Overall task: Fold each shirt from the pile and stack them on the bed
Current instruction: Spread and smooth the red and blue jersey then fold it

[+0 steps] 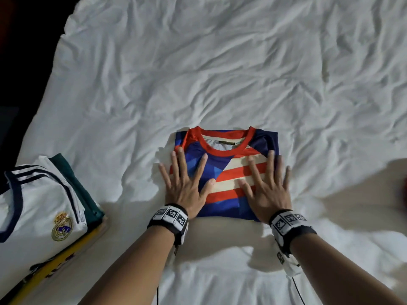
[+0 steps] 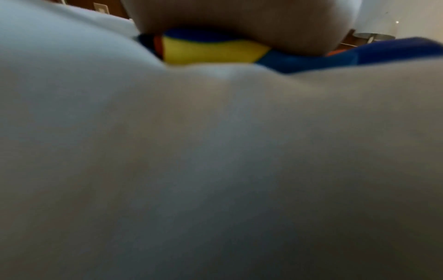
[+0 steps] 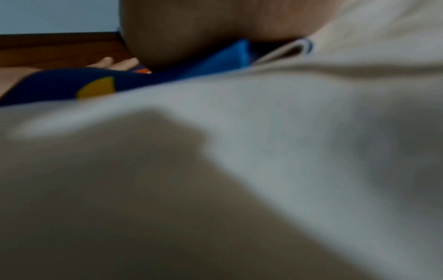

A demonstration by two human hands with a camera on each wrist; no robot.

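Nearest my head camera were the two forearms, each strapped at the wrist with a black band carrying black-and-white square marker tags. Beyond them my left hand [image 1: 184, 186] and right hand [image 1: 267, 190] lay flat, palms down, fingers [image 1: 176, 164] spread wide and straight, holding nothing and pressing on the folded shirt [image 1: 229, 172].

That shirt sat on the white, wrinkled bed [image 1: 220, 73] just past the centre of the view, toward 6 o'clock from the middle of the sheet. It was folded into a compact rectangle, red collar at its 12 o'clock edge, blue panels at its 9 o'clock side and red and cream stripes toward 3 o'clock. A dark label showed inside the collar, but its writing was too small for me to read.

At 8 o'clock from the shirt, well apart, stood the stack of folded shirts [image 1: 44, 205]. The top one was white with navy trim and three dark shoulder stripes, and it bore a round crowned crest in gold and blue; I could not make out its letters. A dark green garment and a yellow one showed beneath it.

At the 3 o'clock edge a sliver of something red [image 1: 404, 190] showed; I could not tell what it was.

Both wrist views were blurred and filled by the sheet, with a strip of blue and yellow shirt fabric under each palm.
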